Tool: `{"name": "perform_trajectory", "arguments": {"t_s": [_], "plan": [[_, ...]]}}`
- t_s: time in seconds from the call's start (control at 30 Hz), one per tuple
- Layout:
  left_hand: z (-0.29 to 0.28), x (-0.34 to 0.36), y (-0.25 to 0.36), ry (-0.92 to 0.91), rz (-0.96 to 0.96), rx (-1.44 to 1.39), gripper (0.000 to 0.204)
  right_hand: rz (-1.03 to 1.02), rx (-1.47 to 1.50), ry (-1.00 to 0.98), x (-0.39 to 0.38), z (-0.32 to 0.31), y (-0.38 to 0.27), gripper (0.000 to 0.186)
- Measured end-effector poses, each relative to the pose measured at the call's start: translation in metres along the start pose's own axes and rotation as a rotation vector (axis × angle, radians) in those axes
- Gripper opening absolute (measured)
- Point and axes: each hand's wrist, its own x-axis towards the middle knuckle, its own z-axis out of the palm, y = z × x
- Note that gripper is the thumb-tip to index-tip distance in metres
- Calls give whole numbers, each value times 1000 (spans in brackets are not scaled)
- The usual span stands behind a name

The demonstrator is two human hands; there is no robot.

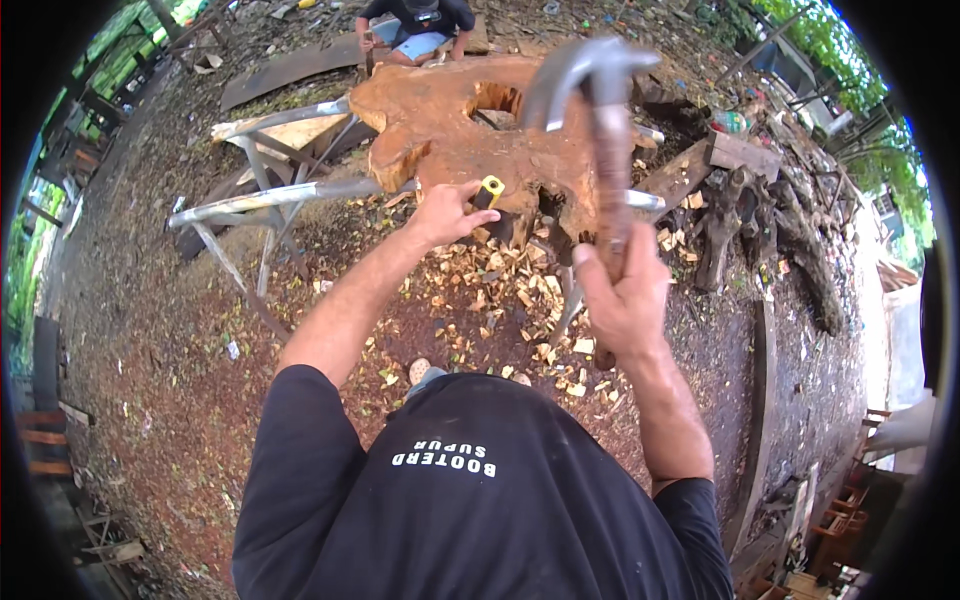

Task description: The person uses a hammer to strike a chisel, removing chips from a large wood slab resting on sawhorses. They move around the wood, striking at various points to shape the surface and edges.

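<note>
My left hand (452,213) closes around the handle of a yellow-and-black chisel (490,188) at the near edge of a thick reddish-brown wood slab (440,110). The chisel's yellow butt end faces up, and its blade is hidden. A claw hammer (612,160) with a brown handle is gripped in my right hand (628,290). Its metal head is raised, blurred by motion, and covers part of the slab's right side. The slab has an irregular outline, a hole through its far part and a ragged, dark notch on the near side.
Metal trestles (290,200) support the slab. Pale wood chips (500,290) litter the ground below. Across the slab a co-worker (420,25) sits low with a hand on an upright tool. Gnarled wood pieces (725,215) and planks (760,400) lie to the right.
</note>
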Motion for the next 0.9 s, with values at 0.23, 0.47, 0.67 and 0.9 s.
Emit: {"name": "perform_trajectory", "arguments": {"t_s": [0.23,0.47,0.67,0.9], "plan": [[1,10,-6,-45,56,-48,62,48,-268,-201,-13,57,56,33],[20,4,-17,-10,54,-61,68,218,-106,-240,-4,41,42,33],[11,5,-7,-64,-5,-98,70,38,56,-23,-6,31,12,28],[34,-1,11,-196,47,-19,38,247,-237,-310,-24,67,104,32]]}}
